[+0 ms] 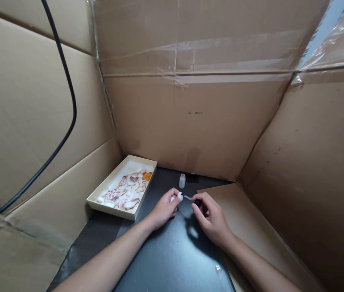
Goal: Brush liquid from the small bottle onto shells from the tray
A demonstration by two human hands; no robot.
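Note:
My left hand [166, 207] pinches a small white piece [179, 196], possibly a shell, between thumb and fingers. In my right hand [211, 217] is a thin applicator brush [187, 197] with a dark cap, most of the cap hidden by the fingers. The brush's dark tip meets or nearly meets the white piece; which of the two I cannot tell. Just beyond my hands stands a small translucent bottle [182, 181], upright and with no cap on it. To the left lies a shallow cream box [112, 210] of pale, reddish and orange shells [126, 192].
Brown cardboard walls [172, 125] enclose the dark tabletop [160, 259]. A flat cardboard sheet [251, 219] lies on the right side. Near the front is a small clear bit [218, 268]. A black cable [74, 101] hangs at the left.

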